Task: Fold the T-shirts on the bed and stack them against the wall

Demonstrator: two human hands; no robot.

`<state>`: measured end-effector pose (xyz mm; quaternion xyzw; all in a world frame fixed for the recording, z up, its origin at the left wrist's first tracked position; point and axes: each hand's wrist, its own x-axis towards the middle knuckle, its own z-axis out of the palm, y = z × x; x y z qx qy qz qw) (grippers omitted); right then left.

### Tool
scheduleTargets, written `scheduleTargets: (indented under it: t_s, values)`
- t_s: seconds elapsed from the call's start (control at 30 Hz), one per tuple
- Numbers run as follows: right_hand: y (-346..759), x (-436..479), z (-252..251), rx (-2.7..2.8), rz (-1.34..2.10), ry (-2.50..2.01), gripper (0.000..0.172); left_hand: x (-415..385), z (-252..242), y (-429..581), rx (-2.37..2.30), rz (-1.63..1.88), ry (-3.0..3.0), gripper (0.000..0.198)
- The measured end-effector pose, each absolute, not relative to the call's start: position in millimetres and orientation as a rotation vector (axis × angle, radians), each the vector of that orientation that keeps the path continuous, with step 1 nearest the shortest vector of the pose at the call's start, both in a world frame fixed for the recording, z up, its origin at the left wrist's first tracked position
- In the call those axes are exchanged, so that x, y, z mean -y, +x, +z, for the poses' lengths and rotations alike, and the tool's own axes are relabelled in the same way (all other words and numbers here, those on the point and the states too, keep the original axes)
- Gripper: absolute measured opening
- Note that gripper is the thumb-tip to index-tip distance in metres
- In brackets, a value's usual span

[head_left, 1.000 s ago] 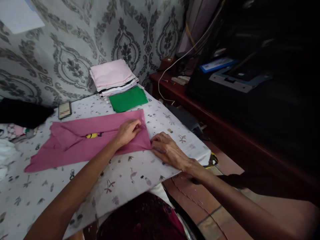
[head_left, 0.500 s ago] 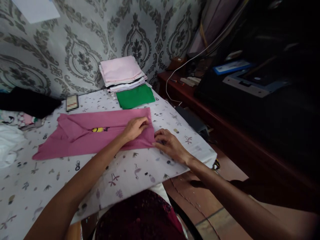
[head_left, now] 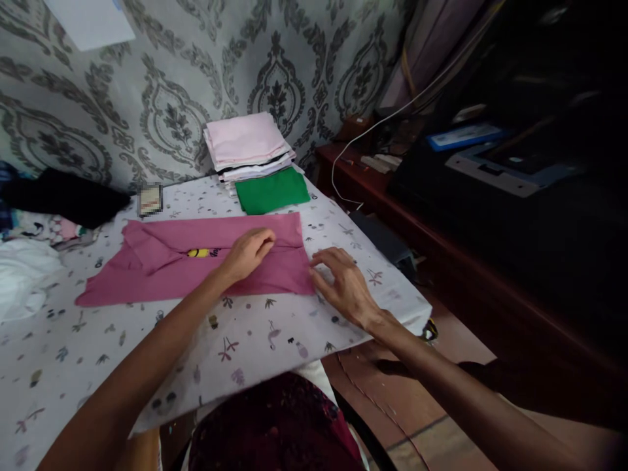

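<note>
A pink garment (head_left: 161, 275) lies folded lengthwise across a table covered with a white printed cloth (head_left: 255, 340); a yellow print shows at its middle fold. My left hand (head_left: 246, 252) rests on the garment near its right end, fingers curled loosely against the fabric. Just off the garment's lower right corner, my right hand (head_left: 343, 284) hovers with fingers spread, holding nothing.
A stack of folded clothes (head_left: 248, 145) with a green piece (head_left: 272, 190) in front stands by the patterned wall. A phone (head_left: 150, 199) lies behind the garment. Dark and white clothes (head_left: 29, 261) are heaped at the left. A dark wooden cabinet (head_left: 441, 229) stands to the right.
My right hand let go of the garment's corner and lifted with fingers spread. My left hand slid slightly left along the fold. The camera view shifted left.
</note>
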<state>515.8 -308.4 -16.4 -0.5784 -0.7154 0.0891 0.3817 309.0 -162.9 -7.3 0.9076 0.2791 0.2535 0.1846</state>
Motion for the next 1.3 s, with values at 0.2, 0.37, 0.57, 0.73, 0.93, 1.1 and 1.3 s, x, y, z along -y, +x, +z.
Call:
scheduleTargets:
  t_s: [0.2,0.37,0.57,0.73,0.93,1.1,1.3]
  values:
    - [507,272,-20,2.146,0.18,-1.476,0.024,200,-1,258,-0.841,0.638,2.725,0.022]
    - [516,250,-36,2.109,0.164,-1.554,0.026,237,-9,259,-0.612,0.447,2.829,0.028]
    - [521,243,-37,2.055,0.248,-1.573,0.024,241,-8,262,-0.568,0.385,2.78,0.031]
    - [513,247,-25,2.025,0.186,-1.65,0.027,250,-15,273,-0.513,0.231,2.867,0.043]
    - [510,257,-12,1.85,0.19,-1.884,0.023,260,-24,288,-0.428,0.053,2.823,0.061]
    - [515,254,-13,1.766,0.442,-2.019,0.012,264,-20,298,-0.371,-0.001,2.786,0.06]
    - [508,253,-14,1.775,0.264,-1.931,0.011,266,-9,298,-0.362,-0.045,2.727,0.059]
